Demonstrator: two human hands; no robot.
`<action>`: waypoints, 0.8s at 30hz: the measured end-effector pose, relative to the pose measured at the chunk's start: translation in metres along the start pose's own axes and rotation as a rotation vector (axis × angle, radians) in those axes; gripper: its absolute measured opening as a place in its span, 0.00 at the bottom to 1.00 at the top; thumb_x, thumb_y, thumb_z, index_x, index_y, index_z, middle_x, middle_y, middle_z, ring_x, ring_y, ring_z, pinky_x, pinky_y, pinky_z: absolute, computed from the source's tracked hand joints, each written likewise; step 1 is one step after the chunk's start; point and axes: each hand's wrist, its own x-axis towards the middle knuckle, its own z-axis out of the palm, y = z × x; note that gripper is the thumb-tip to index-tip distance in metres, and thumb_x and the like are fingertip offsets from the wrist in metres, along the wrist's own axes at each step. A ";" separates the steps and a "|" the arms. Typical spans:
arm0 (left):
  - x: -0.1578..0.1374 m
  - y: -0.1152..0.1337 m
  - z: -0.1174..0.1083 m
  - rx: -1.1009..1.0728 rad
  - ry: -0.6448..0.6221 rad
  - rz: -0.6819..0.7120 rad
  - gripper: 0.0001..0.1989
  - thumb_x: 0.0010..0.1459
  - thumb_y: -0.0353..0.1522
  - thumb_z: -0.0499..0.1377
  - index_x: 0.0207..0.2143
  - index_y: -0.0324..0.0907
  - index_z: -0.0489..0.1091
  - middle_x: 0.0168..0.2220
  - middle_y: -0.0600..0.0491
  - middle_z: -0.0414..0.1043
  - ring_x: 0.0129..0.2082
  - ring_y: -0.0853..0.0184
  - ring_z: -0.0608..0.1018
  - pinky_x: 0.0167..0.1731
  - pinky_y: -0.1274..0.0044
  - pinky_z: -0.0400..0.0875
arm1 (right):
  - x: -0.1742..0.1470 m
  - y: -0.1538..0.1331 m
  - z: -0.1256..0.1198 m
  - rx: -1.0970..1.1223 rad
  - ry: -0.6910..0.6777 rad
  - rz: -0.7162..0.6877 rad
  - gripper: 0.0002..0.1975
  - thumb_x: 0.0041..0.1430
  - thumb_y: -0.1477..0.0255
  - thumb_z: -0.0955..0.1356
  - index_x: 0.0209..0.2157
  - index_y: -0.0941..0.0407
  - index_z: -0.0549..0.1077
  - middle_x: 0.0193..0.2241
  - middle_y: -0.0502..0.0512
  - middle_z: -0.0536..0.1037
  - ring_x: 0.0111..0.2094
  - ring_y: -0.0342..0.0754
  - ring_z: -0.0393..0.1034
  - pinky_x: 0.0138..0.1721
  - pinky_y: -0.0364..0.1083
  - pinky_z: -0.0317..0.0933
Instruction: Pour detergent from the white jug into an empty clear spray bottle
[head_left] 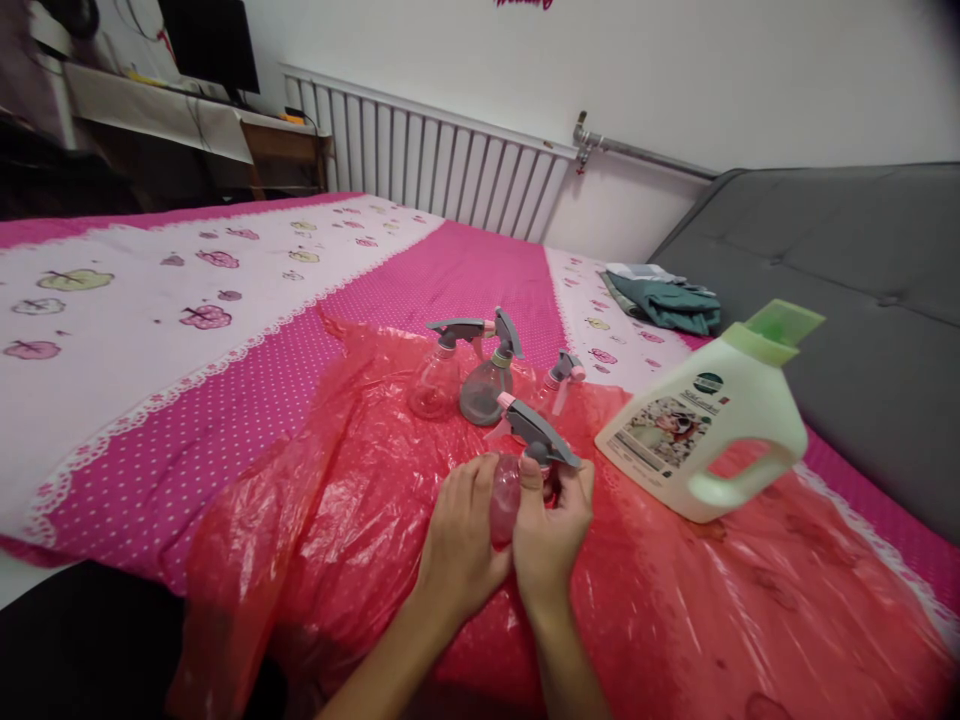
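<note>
My left hand (463, 525) is wrapped around the body of a small clear pinkish spray bottle (506, 500). At its neck, just below the grey trigger head, my right hand (553, 530) closes on the same bottle, which is tilted. Past my hands stand a clear spray bottle (436, 385), a greyish spray bottle (486, 390) and another clear spray bottle (553, 385) with a pink nozzle. To the right is a large pale-green jug (675, 430) with a green cap and a printed label. All of these rest on a red plastic sheet (360, 500).
The sheet lies over a pink and white bedspread (255, 400). Folded clothes (664, 300) sit near the grey headboard (825, 240). A radiator (435, 150) lines the wall, and a desk with a monitor (210, 45) stands at the back left.
</note>
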 end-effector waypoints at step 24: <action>0.002 0.001 0.000 0.047 0.039 -0.009 0.42 0.58 0.33 0.68 0.70 0.41 0.54 0.61 0.36 0.72 0.60 0.43 0.77 0.58 0.50 0.76 | 0.004 0.030 0.000 0.414 -0.242 0.184 0.29 0.75 0.49 0.66 0.51 0.65 0.72 0.45 0.60 0.73 0.44 0.42 0.71 0.48 0.43 0.72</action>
